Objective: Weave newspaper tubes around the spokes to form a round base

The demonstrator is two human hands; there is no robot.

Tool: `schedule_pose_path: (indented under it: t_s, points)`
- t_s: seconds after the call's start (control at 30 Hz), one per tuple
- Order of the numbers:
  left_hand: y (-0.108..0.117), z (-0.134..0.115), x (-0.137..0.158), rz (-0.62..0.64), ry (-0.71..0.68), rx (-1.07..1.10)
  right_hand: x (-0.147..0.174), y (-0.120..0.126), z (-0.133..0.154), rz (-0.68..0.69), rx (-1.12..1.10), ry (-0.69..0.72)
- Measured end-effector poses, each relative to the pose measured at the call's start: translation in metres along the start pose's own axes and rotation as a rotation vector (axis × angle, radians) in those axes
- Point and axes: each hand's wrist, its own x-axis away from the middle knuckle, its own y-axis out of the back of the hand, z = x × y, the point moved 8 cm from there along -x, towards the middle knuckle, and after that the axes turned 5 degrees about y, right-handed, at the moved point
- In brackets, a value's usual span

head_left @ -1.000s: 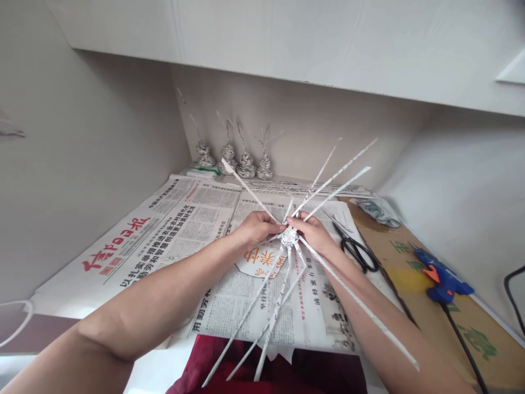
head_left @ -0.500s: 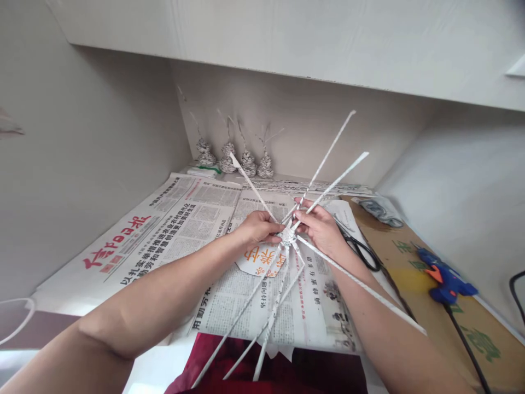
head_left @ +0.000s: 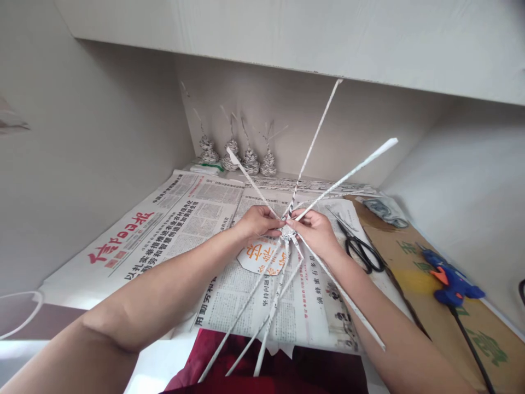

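Observation:
Between my hands is a small woven paper piece [head_left: 289, 232], with several rolled newspaper sticks radiating from its centre. My left hand [head_left: 261, 222] pinches its left edge, thumb and fingers pressed together. From the right, my right hand [head_left: 314, 229] has its fingers closed on the piece at the base of the upper sticks. One long paper stick [head_left: 314, 145] points up and away, and a thicker white one [head_left: 353, 175] slants to the upper right. Several others hang toward my lap. Beneath lies a white card with orange writing [head_left: 260, 256].
Newspaper sheets [head_left: 164, 241] cover the table. Black scissors [head_left: 363, 249] lie to the right, near a blue glue gun [head_left: 455, 279] on cardboard [head_left: 404, 260]. Several small woven gourds [head_left: 268, 163] stand at the back, beside a bundle of paper sticks [head_left: 311, 186]. A shelf [head_left: 287, 38] overhangs.
My right hand has shifted down and inward, closer to my left. The upper sticks have spread apart, and the right-hand lower stick has swung toward me. More of the scissors shows.

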Motion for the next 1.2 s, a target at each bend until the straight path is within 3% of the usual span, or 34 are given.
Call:
schedule_pose_path:
  t_s: [0.3,0.63,1.07,1.2]
  points:
    - [0.0012,-0.0027,0.0003,0.008,-0.011,-0.017,0.0018,-0.0046,0.0029,0.053,0.023,-0.042]
    - [-0.0009,-0.0032,0.0015,0.015,-0.035,-0.067,0.0025,-0.0042,0.0016,0.164,0.179,0.025]
    - [-0.0076,-0.0049,0.0059,0.064,-0.028,-0.062,0.0012,0.0000,0.0060,0.025,0.188,0.076]
    - [-0.0040,-0.0082,0.0057,-0.011,-0.085,-0.154,0.0016,-0.0025,0.0056,0.011,0.116,0.059]
